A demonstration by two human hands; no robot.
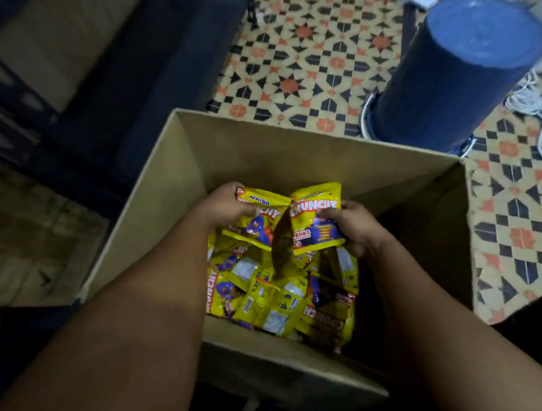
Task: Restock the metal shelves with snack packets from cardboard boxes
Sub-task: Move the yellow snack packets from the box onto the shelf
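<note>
Hands around yellow packets inside box

A small shop's stockroom, by the look of it: I stand over an open cardboard box filled with identical yellow snack packets, goods in bulk rather than a household's supply. Dark metal shelving rises at my left. The floor is laid in patterned tile of cream, black and orange, and an upturned blue bucket sits among loose white cord.
</note>
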